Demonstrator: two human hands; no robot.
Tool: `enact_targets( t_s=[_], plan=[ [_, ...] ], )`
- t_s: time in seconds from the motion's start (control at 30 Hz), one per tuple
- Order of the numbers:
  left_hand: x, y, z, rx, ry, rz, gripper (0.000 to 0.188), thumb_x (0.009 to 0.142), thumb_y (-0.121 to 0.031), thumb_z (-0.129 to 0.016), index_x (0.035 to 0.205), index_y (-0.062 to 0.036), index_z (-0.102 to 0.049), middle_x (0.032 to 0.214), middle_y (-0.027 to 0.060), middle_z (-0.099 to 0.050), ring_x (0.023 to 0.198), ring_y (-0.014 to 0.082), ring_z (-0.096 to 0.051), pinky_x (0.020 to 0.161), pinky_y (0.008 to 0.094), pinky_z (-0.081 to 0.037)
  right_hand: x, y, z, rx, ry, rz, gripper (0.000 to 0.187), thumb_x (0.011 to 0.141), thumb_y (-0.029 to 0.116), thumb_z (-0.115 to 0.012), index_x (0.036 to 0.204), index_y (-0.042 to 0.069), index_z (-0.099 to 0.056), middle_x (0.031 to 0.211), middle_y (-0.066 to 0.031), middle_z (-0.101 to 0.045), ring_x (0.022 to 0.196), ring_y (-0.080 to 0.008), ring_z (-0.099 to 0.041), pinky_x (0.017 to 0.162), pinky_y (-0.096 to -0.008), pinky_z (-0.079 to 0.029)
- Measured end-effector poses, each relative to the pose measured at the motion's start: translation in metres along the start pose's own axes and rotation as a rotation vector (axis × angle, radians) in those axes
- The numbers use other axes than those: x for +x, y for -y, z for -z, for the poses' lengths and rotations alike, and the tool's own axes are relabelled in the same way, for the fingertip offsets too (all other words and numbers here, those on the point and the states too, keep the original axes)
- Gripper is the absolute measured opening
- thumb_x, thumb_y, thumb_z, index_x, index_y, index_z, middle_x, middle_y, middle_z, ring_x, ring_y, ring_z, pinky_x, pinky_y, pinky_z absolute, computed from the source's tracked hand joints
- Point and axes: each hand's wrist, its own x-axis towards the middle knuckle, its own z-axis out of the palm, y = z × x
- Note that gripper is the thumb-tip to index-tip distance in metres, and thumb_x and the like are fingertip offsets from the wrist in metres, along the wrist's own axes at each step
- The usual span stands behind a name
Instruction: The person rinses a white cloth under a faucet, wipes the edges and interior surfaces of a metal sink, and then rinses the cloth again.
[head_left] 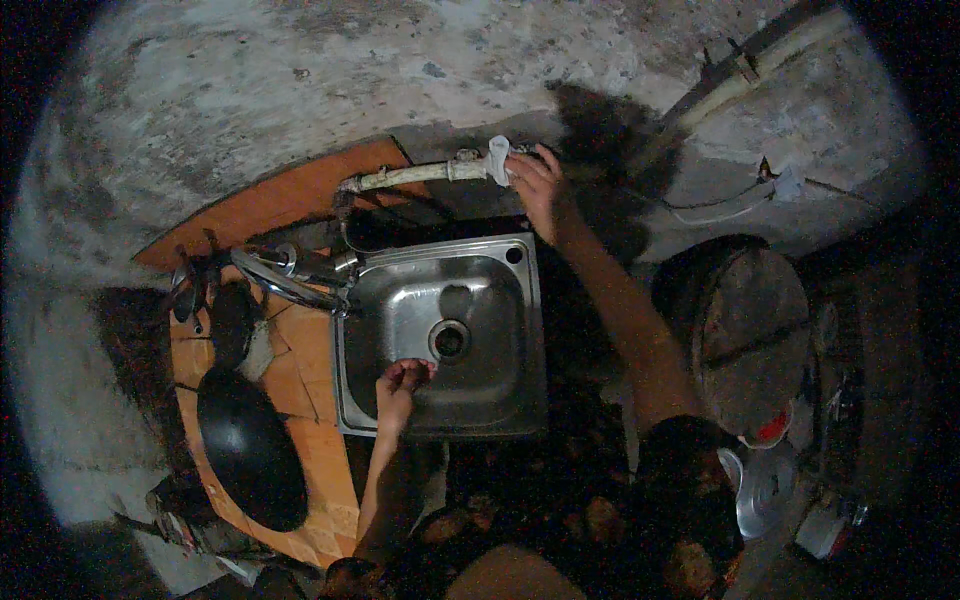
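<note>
- Stained wall point(300, 80) fills the head view beyond our two hands, and one orange panel point(290, 205) stands against it, beyond and left of our left hand point(402, 380).
- Left of that hand we see one orange tiled counter point(325, 500) bearing one large black pan point(250, 450); nearer the hand, one chrome faucet point(305, 292) crowds the corner of the sink point(500, 375).
- Right of our right forearm stands one round, drum-like object point(755, 320), with one shiny metal vessel point(765, 490) closer to us.
- We count one sink, one drain point(449, 342), one pale pipe point(415, 178) and one white cloth point(499, 160).
- That cloth sits against the pipe at our right hand point(535, 190), whose fingers pinch it, well beyond our left hand.
- Our left hand hangs over the sink, just beside the drain, fingers curled; we cannot tell whether they hold anything.
</note>
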Motion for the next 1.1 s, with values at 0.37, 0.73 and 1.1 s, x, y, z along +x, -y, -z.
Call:
enact_targets(
  t_s=[0.37,0.73,1.1],
  plan=[
    [-0.004,-0.014,-0.019,0.014,-0.01,0.081,0.025,0.091,-0.02,-0.052,0.089,0.0032,-0.059,0.083,0.0082,-0.061,0.078,0.0153,-0.058,0.078,0.0304,-0.046,-0.014,-0.017,0.023,0.005,0.003,-0.024,0.02,0.077,0.007,-0.054,0.096,0.004,-0.059,0.107,-0.0101,-0.058,0.102,-0.0271,-0.052,0.097,-0.0423,-0.036],
    [-0.029,-0.018,-0.023,0.188,-0.181,0.203,0.025,0.093,-0.021,-0.048,0.085,-0.0012,-0.061,0.082,0.0059,-0.062,0.076,0.0147,-0.058,0.073,0.0301,-0.046,-0.055,-0.028,0.059,-0.266,-0.012,-0.403,0.02,0.067,-0.002,-0.057,0.086,0.002,-0.059,0.105,-0.0136,-0.054,0.102,-0.0326,-0.048,0.086,-0.0407,-0.041],
    [-0.027,0.004,0.006,0.068,-0.119,0.096,0.028,0.093,-0.023,-0.049,0.087,0.0009,-0.062,0.079,0.0052,-0.062,0.075,0.0124,-0.057,0.074,0.0278,-0.045,0.039,0.05,-0.051,0.172,-0.057,-0.138,0.02,0.07,0.003,-0.056,0.089,0.0,-0.059,0.101,-0.0106,-0.058,0.104,-0.0301,-0.05,0.089,-0.0373,-0.042]
  ],
)
